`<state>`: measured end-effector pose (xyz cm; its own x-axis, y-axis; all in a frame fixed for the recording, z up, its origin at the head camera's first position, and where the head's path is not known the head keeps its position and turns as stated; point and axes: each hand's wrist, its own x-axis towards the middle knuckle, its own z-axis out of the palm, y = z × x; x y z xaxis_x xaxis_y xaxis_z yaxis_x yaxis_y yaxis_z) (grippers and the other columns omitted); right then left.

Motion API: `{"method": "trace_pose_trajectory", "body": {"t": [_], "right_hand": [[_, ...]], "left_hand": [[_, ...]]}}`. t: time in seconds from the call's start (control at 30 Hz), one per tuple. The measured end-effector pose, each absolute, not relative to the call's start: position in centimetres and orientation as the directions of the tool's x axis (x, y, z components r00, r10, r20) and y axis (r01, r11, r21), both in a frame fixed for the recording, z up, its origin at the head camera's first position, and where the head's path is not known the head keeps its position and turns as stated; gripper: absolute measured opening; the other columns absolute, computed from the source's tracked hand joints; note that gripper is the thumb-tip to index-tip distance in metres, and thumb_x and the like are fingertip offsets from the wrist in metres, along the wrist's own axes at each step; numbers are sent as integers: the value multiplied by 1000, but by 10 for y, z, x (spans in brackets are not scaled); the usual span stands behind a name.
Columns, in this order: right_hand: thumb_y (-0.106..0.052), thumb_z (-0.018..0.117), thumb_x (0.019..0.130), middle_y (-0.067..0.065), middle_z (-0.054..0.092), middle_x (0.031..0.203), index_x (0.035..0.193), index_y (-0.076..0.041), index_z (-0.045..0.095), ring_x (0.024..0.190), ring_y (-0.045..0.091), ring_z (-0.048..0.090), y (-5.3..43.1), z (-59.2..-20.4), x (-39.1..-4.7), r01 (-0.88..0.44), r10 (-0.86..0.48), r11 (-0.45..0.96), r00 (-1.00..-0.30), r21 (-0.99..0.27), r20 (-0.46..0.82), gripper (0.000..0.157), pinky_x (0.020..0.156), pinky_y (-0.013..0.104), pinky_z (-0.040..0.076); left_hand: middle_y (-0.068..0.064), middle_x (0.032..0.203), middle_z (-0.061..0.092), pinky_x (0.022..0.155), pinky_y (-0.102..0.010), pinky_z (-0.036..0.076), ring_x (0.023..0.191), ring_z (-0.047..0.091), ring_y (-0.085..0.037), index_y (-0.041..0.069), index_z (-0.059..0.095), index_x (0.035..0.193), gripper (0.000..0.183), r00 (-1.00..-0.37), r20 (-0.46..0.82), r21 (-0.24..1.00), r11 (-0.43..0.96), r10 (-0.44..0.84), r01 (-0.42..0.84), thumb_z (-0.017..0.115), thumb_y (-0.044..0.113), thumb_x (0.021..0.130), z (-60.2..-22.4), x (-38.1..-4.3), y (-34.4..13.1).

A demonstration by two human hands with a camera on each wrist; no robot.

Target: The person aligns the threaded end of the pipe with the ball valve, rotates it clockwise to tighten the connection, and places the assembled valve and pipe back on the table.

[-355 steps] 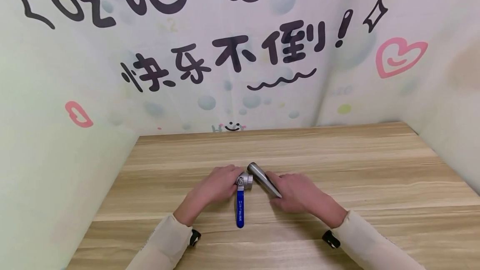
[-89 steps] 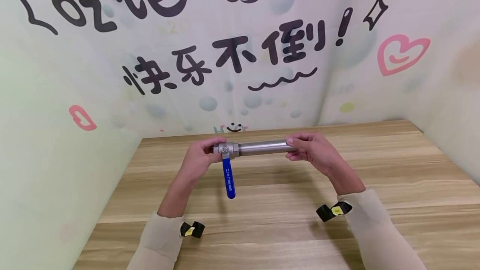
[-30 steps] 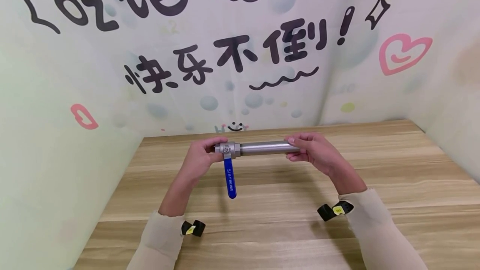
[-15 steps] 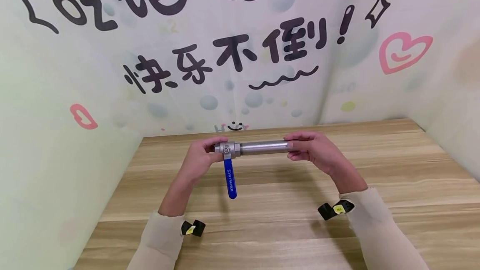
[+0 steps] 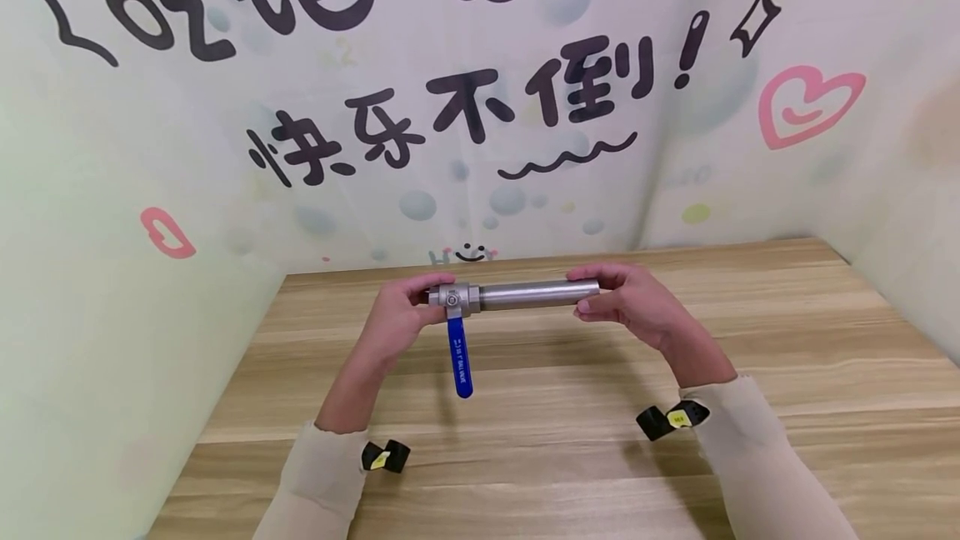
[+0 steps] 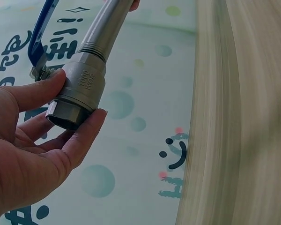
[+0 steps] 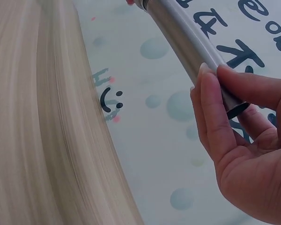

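Observation:
A silver ball valve [image 5: 453, 298] with a blue lever handle [image 5: 461, 361] is held above the table by my left hand [image 5: 396, 319]. In the left wrist view, thumb and fingers grip the valve body [image 6: 84, 79] near its open hex end. A steel pipe [image 5: 532, 294] extends from the valve's right side, its threaded end [image 6: 92, 48] partly inside the valve. My right hand [image 5: 637, 302] pinches the pipe's far end between thumb and fingers. The right wrist view shows the fingers around the smooth pipe [image 7: 185, 40] close to its open end.
Beneath the hands lies a wood-grain table [image 5: 517, 440]. A white printed backdrop [image 5: 360, 223] rises along its back edge, with walls at both sides. A small black camera [image 5: 386, 457] sits on the left wrist, another [image 5: 671, 419] on the right.
Earlier, valve and pipe were apart, low over the table; now they are joined and raised. Over the last second, my right thumb shifts from the pipe's front to below it; the left hand stays still.

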<state>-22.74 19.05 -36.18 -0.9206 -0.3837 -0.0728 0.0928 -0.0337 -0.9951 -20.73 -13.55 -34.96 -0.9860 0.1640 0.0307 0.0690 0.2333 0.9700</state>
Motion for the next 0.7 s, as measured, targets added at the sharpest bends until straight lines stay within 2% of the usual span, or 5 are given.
{"method": "trace_pose_trajectory", "body": {"t": [0.17,0.4,0.7], "right_hand": [[7,64,87,12,61,101,123,3,59,77,16,69,191,-361,-228,117,-385,-51,-919,-992,-88,37,77,30,57],[4,63,88,11,64,94,130,12,50,74,16,69,191,-361,-228,121,-398,-63,-913,-991,-86,44,74,28,58],[-2,63,91,11,66,91,123,4,58,74,15,69,192,-360,-228,126,-412,-64,-907,-990,-89,33,73,28,58]], "left_hand": [[-15,125,56,84,-31,53,105,55,-28,6,67,123,43,-987,25,970,233,161,63,65,-11,83,-350,-208,-135],[-15,124,56,83,-31,52,104,55,-28,5,66,124,44,-987,24,970,235,161,62,65,-11,82,-348,-207,-134],[-16,123,57,82,-31,53,103,55,-28,2,65,124,44,-986,32,970,233,165,71,65,-12,82,-348,-206,-134]]}}
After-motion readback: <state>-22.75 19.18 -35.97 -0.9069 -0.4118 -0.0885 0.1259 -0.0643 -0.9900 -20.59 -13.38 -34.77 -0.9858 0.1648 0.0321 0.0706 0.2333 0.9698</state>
